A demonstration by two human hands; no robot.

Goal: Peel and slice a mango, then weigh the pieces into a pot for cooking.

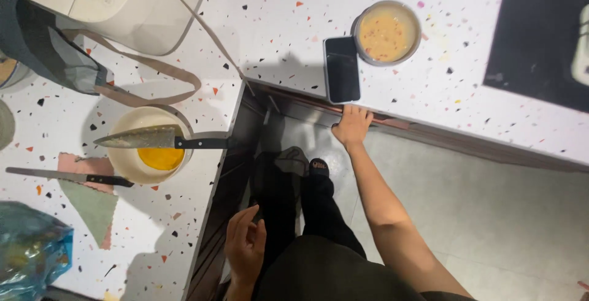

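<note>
Item one, far to the left of our left hand: a blue plastic bag (27, 249) at the counter's near corner, soft and crinkly by the look of it; contents unclear.

Item two: a slim knife (67, 176) with a dark handle, lying flat on pink and green cloths (92, 200), well left of the left hand.

Item three: a cream bowl (130, 130) holding yellow liquid, with a broad knife (162, 139) laid across its rim, handle pointing toward the gap between the counters. We judge that blade stiff and sharp and the perch unsteady; it should be taken by the dark handle only.

Item four: our left hand (245, 246), empty, fingers loosely curled and slightly apart, hanging beside the counter edge, touching nothing.

Item five: our right hand (353, 124), fingers pressed together and hooked over the edge (392, 121) of the far terrazzo counter.

Item six, just above the right hand's fingertips: a dark phone (342, 68) lying flat, its near end at the counter edge. We judge it light, rigid, smooth and fragile; best gripped by the long sides.

Item seven, beside the phone and up-right of the right hand: a metal bowl (386, 31) of beaten orange-yellow mixture, likely sloshy; hold by the rim, level.
</note>
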